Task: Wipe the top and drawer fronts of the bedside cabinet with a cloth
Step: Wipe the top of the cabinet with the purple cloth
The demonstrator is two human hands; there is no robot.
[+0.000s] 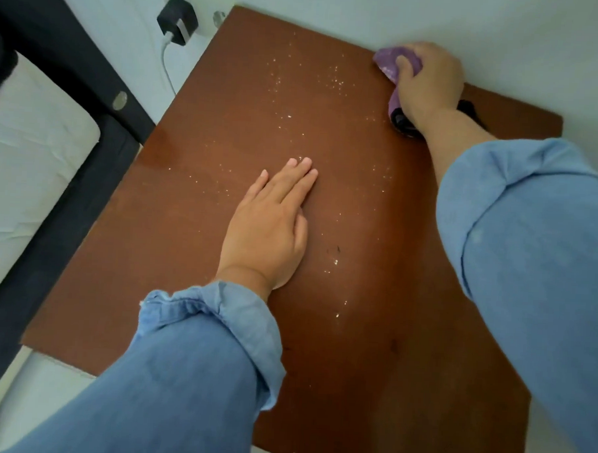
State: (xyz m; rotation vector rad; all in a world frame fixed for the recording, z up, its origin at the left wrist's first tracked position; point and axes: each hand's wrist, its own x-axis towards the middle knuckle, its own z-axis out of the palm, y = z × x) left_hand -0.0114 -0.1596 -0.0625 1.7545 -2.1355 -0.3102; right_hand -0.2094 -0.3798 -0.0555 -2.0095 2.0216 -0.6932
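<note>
The bedside cabinet's brown top (201, 242) fills the middle of the head view, sprinkled with white crumbs (331, 78) and a few dark specks. My right hand (430, 84) grips a bunched purple cloth (388, 64) at the far right corner, pressed against the top next to the wall. A dark edge of the cloth shows under my wrist. Flat on the middle of the top lies my left hand (270, 225), fingers straight and together. The drawer fronts are out of sight.
A white wall (437, 16) borders the cabinet's far and right sides. A black charger (178, 20) with a white cable is plugged in at the far left. The bed's dark frame (101, 91) and white mattress (30, 159) stand close on the left.
</note>
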